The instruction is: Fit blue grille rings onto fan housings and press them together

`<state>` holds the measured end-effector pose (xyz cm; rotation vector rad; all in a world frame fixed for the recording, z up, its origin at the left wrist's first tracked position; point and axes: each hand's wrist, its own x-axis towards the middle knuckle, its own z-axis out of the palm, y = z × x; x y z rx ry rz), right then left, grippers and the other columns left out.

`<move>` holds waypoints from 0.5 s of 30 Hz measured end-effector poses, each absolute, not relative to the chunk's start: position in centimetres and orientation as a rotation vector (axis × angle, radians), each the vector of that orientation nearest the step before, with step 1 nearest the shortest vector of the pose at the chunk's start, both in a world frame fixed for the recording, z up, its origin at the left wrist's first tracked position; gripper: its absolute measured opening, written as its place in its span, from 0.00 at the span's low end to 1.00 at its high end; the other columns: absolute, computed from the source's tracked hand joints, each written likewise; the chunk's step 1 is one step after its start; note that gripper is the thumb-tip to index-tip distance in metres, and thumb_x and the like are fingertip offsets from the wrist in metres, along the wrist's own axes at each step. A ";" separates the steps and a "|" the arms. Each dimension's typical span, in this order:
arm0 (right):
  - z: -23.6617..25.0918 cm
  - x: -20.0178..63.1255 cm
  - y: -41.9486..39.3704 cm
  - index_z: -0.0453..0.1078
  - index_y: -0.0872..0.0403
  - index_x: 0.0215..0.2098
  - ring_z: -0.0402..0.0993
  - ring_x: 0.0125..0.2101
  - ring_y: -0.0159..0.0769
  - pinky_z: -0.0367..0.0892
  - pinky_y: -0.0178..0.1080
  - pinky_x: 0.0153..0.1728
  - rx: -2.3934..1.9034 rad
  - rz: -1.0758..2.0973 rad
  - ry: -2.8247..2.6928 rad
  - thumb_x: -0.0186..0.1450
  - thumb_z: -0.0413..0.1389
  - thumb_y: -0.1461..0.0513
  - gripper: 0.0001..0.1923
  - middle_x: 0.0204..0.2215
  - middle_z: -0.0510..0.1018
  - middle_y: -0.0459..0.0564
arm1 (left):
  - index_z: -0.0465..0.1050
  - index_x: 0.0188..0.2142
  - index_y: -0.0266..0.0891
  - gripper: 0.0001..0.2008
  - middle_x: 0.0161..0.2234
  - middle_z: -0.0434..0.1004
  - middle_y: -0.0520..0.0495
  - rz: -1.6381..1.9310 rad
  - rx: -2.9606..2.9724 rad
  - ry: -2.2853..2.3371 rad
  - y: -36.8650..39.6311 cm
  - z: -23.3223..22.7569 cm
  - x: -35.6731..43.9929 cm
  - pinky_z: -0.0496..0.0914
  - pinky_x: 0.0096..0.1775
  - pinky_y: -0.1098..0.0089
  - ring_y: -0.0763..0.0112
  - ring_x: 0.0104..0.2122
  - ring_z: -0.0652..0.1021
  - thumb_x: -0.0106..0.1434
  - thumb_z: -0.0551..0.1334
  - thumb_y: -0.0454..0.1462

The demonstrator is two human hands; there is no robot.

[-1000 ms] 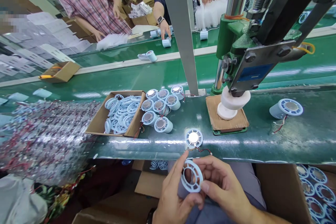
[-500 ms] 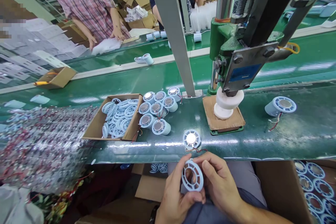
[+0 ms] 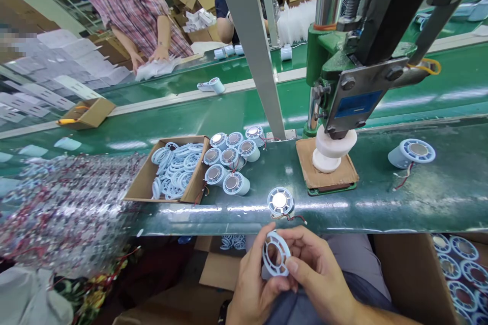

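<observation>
Head view, hands: the left hand (image 3: 254, 279) and the right hand (image 3: 318, 269) meet low in the middle of the picture, below the near edge of the green bench (image 3: 400, 198).
Ring: a pale blue plastic ring (image 3: 276, 254) with a spoked rim is held between the two hands, tilted up so that its open centre faces the camera.
Left hand's grip: fingers curled about the ring's left and lower edge, thumb up along its left rim; closed on it.
Right hand's grip: thumb pressed on the ring's lower right rim, fingers bent behind its upper right side; closed on it too.
Ring against the bench: it hangs just in front of and below the bench edge, over the person's lap, touching nothing but the fingers.
Nearest part on the bench: a round fan unit (image 3: 280, 201) with a metal centre and thin red wires stands just above the ring.
Left of it: a cluster of fan units (image 3: 232, 156) beside a cardboard box of rings (image 3: 174, 167).
Press: a green hand press (image 3: 343, 76) with a white pad on a cardboard square (image 3: 327, 170), right of the fan unit.
Far right: a lone unit (image 3: 412, 153) lies on its side.
Beyond the belt: other people sorting white items.
</observation>
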<state>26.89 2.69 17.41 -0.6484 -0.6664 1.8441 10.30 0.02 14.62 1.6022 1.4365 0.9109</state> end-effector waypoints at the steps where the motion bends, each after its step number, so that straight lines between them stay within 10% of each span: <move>1: 17.5 27.0 2.6 0.75 0.53 0.48 0.65 0.23 0.23 0.64 0.25 0.23 -0.639 1.854 -0.679 0.64 0.66 0.52 0.19 0.31 0.77 0.47 | 0.67 0.64 0.36 0.45 0.43 0.84 0.39 0.917 1.582 1.454 0.0 14.7 10.3 0.77 0.47 0.63 0.54 0.41 0.84 0.60 0.57 0.67; 15: 17.2 26.6 2.1 0.81 0.53 0.41 0.70 0.24 0.30 0.67 0.29 0.21 -0.793 1.711 -0.676 0.63 0.66 0.50 0.16 0.28 0.80 0.50 | 0.69 0.62 0.36 0.40 0.46 0.84 0.36 0.878 1.744 1.410 -0.4 14.5 9.5 0.78 0.47 0.64 0.54 0.42 0.85 0.62 0.61 0.63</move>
